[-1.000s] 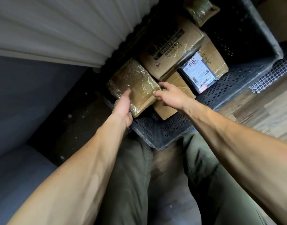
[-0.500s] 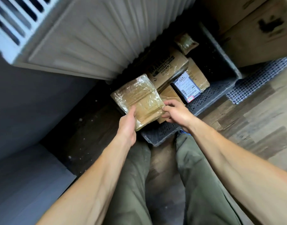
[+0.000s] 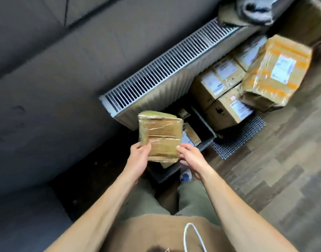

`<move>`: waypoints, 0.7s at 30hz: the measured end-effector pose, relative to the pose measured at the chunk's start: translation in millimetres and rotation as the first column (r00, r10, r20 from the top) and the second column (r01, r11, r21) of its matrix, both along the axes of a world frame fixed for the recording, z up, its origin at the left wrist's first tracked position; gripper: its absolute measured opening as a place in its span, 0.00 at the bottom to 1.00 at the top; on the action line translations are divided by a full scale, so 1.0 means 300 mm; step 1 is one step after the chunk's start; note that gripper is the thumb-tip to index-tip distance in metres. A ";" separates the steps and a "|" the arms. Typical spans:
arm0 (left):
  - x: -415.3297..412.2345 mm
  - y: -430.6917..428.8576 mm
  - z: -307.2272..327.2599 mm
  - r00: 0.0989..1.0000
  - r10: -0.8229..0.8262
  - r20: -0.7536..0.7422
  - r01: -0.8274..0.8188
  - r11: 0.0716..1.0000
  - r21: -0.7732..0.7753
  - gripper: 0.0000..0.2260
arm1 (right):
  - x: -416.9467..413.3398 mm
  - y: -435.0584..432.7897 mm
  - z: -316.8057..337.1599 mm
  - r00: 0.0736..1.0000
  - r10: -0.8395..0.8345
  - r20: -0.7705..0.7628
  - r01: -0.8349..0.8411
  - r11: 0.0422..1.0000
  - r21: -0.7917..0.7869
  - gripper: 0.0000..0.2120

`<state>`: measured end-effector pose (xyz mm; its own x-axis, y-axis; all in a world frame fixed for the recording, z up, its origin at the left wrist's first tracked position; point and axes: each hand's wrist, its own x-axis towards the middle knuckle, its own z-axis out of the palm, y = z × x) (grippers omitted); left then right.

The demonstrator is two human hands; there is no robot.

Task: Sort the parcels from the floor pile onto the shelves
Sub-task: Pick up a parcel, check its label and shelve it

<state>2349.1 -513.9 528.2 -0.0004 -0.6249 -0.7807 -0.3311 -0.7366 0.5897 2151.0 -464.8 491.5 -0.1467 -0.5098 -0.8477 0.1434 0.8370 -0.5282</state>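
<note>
Plank floor (image 3: 268,171); left hand (image 3: 139,158), right hand (image 3: 191,159) hold flat, apparently film-wrapped parcel (image 3: 160,135)

White radiator (image 3: 156,82) on grey wall (image 3: 47,79); wood-plank floor (image 3: 283,170).

head | single view | faces steeply down | floor (image 3: 276,179) well below

We see the wood-plank floor (image 3: 265,179) bearing a dark perforated crate (image 3: 204,145) at centre, a grid mat (image 3: 243,140) just right of it, and stacked cardboard boxes (image 3: 227,111) farther right.
</note>
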 end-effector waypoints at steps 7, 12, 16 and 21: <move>0.067 0.061 0.365 0.997 -0.074 0.035 0.081 0.952 -0.296 0.10 | -0.069 -0.066 0.310 0.876 -0.232 0.423 0.305 0.945 -0.114 0.31; 0.050 0.165 0.505 0.980 -0.094 0.174 0.172 0.837 -0.519 0.17 | -0.115 -0.140 0.446 0.877 -0.078 0.475 0.152 0.981 -0.119 0.37; 0.034 0.216 0.545 0.873 -0.102 0.477 0.425 0.637 -0.643 0.27 | -0.083 -0.120 0.513 0.818 0.026 0.574 0.064 0.989 -0.136 0.33; 0.002 0.267 0.603 0.918 0.121 0.378 0.245 0.577 -0.779 0.11 | -0.068 -0.058 0.515 0.720 0.001 0.694 0.153 0.975 -0.160 0.24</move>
<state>2349.6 -433.8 709.2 0.0905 -0.9912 0.0964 -0.6682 0.0114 0.7439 2130.7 -482.1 646.1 0.3904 -0.6852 -0.6149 0.5891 0.6992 -0.4051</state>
